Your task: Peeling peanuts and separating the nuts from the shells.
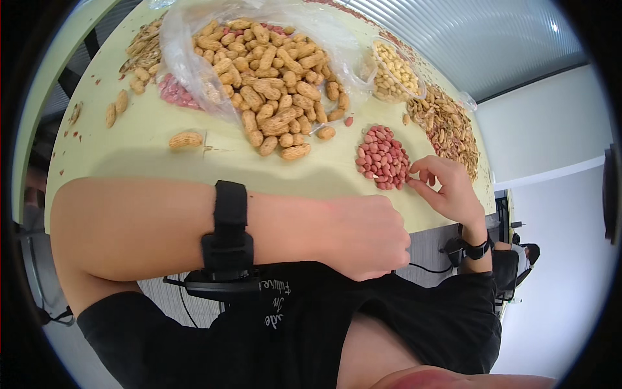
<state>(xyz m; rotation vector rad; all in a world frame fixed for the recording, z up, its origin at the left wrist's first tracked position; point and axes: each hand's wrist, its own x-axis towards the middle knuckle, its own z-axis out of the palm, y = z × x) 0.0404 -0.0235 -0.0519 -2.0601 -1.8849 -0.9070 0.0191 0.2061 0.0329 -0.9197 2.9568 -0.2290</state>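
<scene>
Red oval peanuts [383,157] beside right fingers [424,190], slightly parted; left fingers [399,241] curled, grip unclear.

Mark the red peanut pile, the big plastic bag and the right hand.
Red peanut pile [383,157], head view: its middle.
Big plastic bag [179,48], head view: its left side.
Right hand [451,186], head view: its middle.

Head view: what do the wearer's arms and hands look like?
Ungloved hands, left hand and right hand. Short black fabric sleeves. Left forearm: broad black fabric strap, bulky black device attached. Right forearm: black band, small black module, thin black cable.
</scene>
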